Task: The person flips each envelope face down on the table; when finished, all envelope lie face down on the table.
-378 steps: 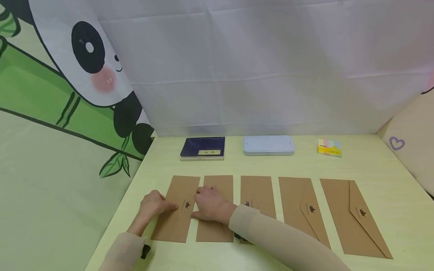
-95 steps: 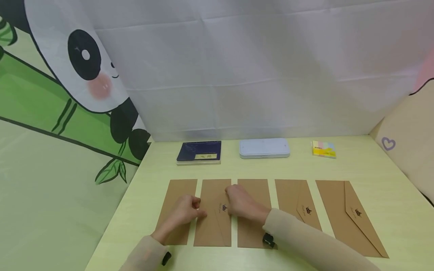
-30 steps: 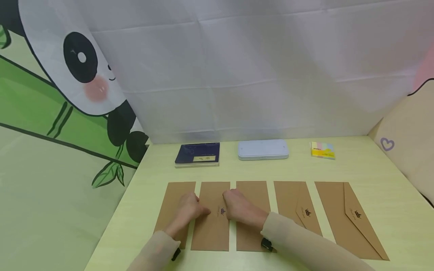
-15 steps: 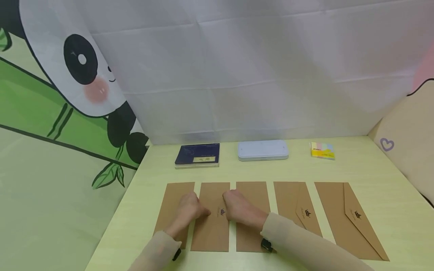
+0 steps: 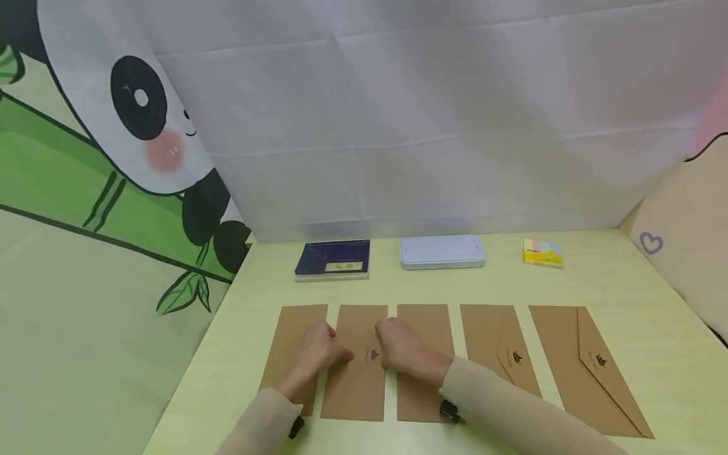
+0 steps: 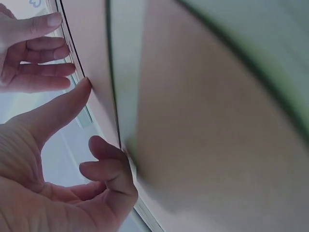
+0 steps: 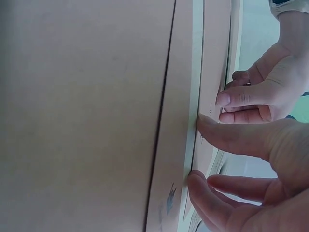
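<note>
Second envelope (image 5: 355, 395): flat on the surface (image 5: 364, 437), between the two hands, second from the left in a row of five; its crown print (image 5: 374, 354) faces up near its right edge.
Long axis: runs away from the person, roughly crosswise to the line joining the hands.
Left hand (image 5: 317, 349): at the second envelope's left edge, thumb reaching over its face.
Left fingers: loosely bent, thumb straight and well apart from them; no grip round anything shows.
Right hand (image 5: 404, 344): at the second envelope's right edge.
Right fingers: thumb and fingertip spread along that edge, a gap between them; nothing visibly gripped.
Nearer hand: neither, since both are at the second envelope; the right is closer to its print.
Other envelopes: first (image 5: 296, 316) just left of the second envelope; third (image 5: 423, 322) just right; fourth (image 5: 483, 328) and fifth (image 5: 569, 360) farther right.
Beyond the second envelope: notebook (image 5: 332, 256).
</note>
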`<action>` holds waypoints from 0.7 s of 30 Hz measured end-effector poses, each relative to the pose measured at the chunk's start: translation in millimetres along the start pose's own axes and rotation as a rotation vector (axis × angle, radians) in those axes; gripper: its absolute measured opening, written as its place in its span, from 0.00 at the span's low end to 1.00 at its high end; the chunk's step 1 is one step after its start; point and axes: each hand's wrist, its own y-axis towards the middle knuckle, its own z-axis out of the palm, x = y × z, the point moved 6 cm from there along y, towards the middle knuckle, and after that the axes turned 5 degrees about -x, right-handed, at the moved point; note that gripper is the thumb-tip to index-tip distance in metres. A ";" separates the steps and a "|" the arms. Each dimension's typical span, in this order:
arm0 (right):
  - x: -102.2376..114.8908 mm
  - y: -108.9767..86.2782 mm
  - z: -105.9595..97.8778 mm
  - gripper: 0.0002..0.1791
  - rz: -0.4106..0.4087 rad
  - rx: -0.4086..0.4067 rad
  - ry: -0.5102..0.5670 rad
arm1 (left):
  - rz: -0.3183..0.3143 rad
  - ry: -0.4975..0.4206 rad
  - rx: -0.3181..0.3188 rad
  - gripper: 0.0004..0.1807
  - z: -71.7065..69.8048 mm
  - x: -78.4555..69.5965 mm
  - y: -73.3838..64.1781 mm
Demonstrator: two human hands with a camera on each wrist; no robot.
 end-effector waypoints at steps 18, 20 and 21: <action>-4.2 0.0 -0.7 0.19 -0.013 0.022 0.052 | 0.073 -0.028 0.077 0.32 2.6 -11.4 42.1; -4.4 0.3 -0.2 0.19 -0.013 0.024 0.056 | 0.075 -0.041 0.083 0.32 2.4 -11.3 46.2; -4.5 0.4 0.0 0.19 -0.012 0.025 0.054 | 0.079 -0.047 0.084 0.33 2.2 -11.1 48.0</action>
